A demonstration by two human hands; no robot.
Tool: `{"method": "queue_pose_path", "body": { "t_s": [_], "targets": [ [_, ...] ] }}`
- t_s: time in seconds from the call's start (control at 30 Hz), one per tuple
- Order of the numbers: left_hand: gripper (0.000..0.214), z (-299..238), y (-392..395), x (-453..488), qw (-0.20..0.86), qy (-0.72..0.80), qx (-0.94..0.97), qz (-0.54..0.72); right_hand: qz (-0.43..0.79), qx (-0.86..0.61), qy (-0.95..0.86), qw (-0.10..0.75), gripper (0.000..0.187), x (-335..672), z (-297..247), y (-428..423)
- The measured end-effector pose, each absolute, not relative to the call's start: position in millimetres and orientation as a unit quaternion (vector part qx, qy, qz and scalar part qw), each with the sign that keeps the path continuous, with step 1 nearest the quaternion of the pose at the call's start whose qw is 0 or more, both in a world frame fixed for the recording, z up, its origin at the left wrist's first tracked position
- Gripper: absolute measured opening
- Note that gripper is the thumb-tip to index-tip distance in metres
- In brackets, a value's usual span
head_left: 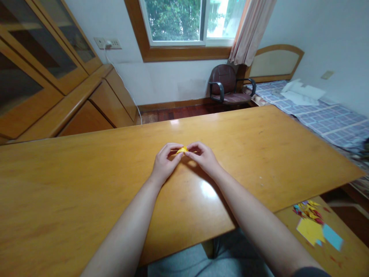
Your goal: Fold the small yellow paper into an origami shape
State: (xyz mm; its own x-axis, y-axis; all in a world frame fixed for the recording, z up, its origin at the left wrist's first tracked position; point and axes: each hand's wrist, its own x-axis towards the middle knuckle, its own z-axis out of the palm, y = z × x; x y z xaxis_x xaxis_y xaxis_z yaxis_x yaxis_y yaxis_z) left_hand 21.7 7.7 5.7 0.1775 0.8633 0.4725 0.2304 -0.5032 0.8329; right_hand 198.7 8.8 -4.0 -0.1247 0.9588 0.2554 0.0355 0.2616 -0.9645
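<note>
Between both hands, just over the wooden table (115, 181), is a small folded piece of yellow paper (182, 150). My left hand (167, 159) pinches its left side between thumb and fingers. On the other side, my right hand (203, 156) grips the paper the same way, and the two thumbs nearly meet in front of it. The fingertips cover part of the paper, so its full folded shape cannot be made out.
A lower surface at the right holds yellow paper sheets (311, 231), a blue sheet (333, 237) and a pile of small colourful folded papers (309, 211). Beyond the table stand a brown armchair (223, 82), a bed (323, 111) and a wooden cabinet (83, 111).
</note>
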Motion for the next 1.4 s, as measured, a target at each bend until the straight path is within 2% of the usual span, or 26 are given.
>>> {"method": "queue_pose_path", "body": {
  "t_s": [0.27, 0.43, 0.93, 1.4],
  "targets": [
    [0.021, 6, 7, 21, 0.328, 0.376, 0.705, 0.504, 0.49, -0.399, -0.568, 0.527, 0.031, 197, -11, 12],
    [0.015, 6, 8, 20, 0.287, 0.37, 0.734, 0.492, 0.49, -0.398, -0.576, 0.519, 0.029, 195, -9, 11],
    [0.011, 6, 7, 21, 0.241, 0.364, 0.743, 0.507, 0.29, -0.429, -0.681, 0.518, 0.01, 193, 5, 4],
    [0.007, 8, 6, 23, 0.188, 0.374, 0.747, 0.517, 0.237, -0.398, -0.714, 0.526, 0.009, 192, 1, 2]
  ]
}}
